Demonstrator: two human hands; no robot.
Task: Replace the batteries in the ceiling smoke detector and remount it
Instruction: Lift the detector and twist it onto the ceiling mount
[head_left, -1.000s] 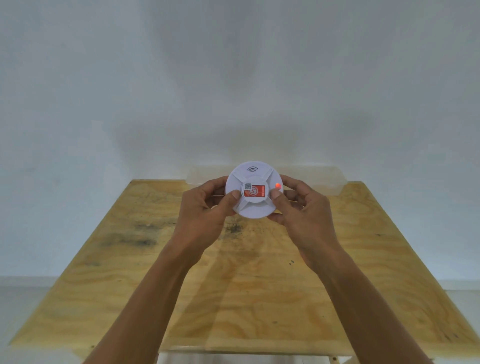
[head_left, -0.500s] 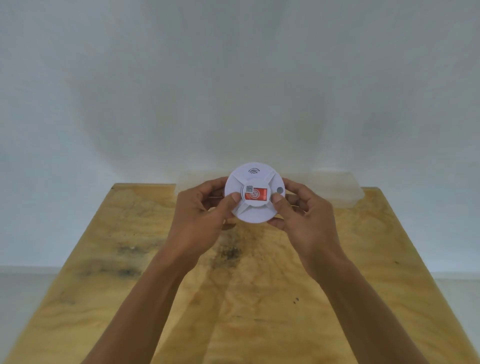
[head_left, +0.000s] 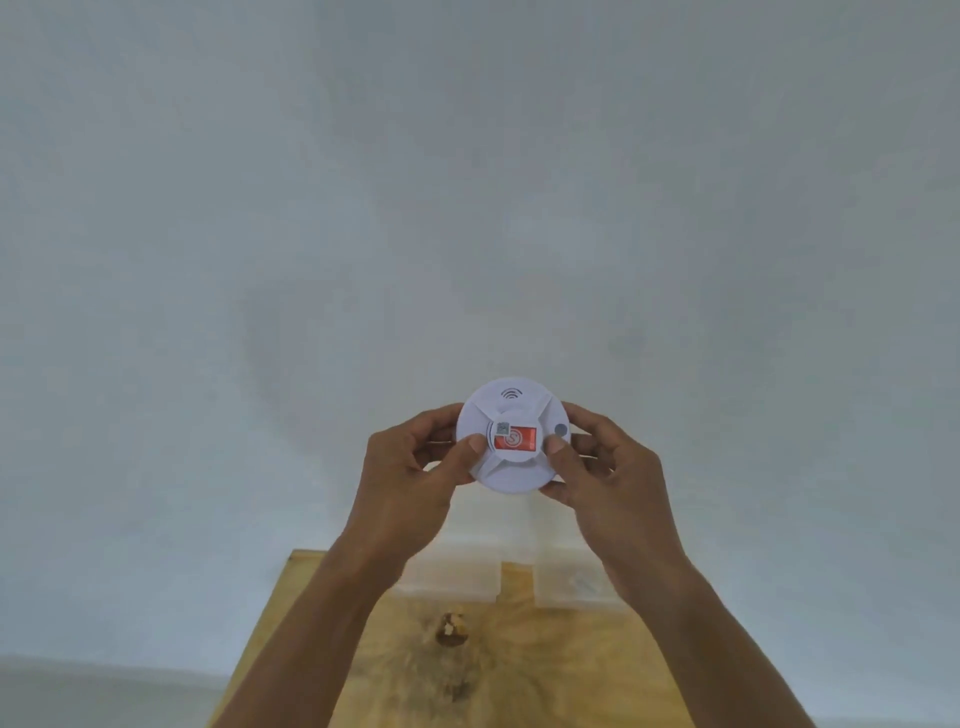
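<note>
Above wooden table (head_left: 519, 675): both hands, left (head_left: 410, 467) and right (head_left: 608, 473), grip white smoke detector (head_left: 513, 435) by rim, thumbs on face.

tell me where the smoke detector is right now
In the head view the detector sits near centre frame, held up in front of the white wall between the left hand and the right hand, above the far edge of the wooden table.

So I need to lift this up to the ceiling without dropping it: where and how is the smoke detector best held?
By its round rim, from two opposite sides. The smoke detector is a flat white disc, its face toward the camera. The left hand and right hand already flank it, thumbs on the face, fingers curled behind. That probably leaves the back free for mounting.
</note>
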